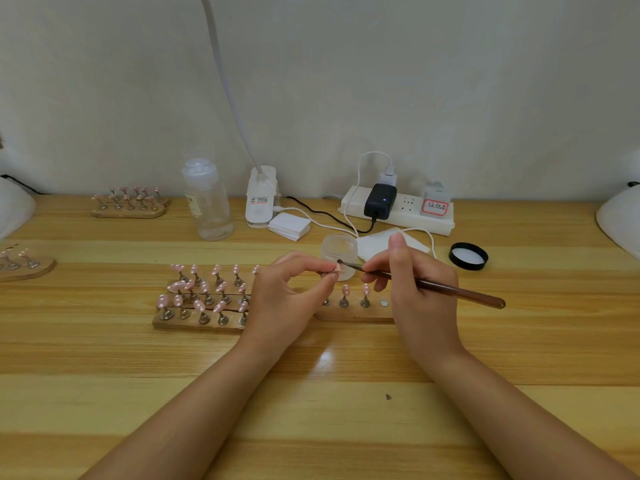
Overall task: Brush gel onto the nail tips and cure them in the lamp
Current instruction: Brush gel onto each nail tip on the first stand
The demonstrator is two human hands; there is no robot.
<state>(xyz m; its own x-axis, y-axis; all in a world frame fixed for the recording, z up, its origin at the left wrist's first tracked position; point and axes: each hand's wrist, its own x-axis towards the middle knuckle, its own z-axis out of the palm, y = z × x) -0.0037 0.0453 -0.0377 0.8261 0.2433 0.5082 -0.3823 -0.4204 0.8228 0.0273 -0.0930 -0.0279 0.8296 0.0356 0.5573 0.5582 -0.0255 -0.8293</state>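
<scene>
My left hand (291, 292) pinches a pink nail tip (337, 270) on its small stand between thumb and forefinger, lifted above the table. My right hand (412, 285) holds a brown brush (450, 289) like a pen, its dark bristle end touching the nail tip. Just behind the tip stands an open frosted gel jar (337, 249). Under my hands lie wooden holders (194, 322) with several pink white-dotted nail tips on metal stands. A white curing lamp (620, 220) shows partly at the right edge.
The jar's black lid (468, 256) lies to the right. A clear bottle (207, 202), a clip lamp base (260, 199), white pads (290, 226), a tissue (377, 245) and a power strip (398, 211) with cables stand behind. More nail holders (130, 206) sit far left.
</scene>
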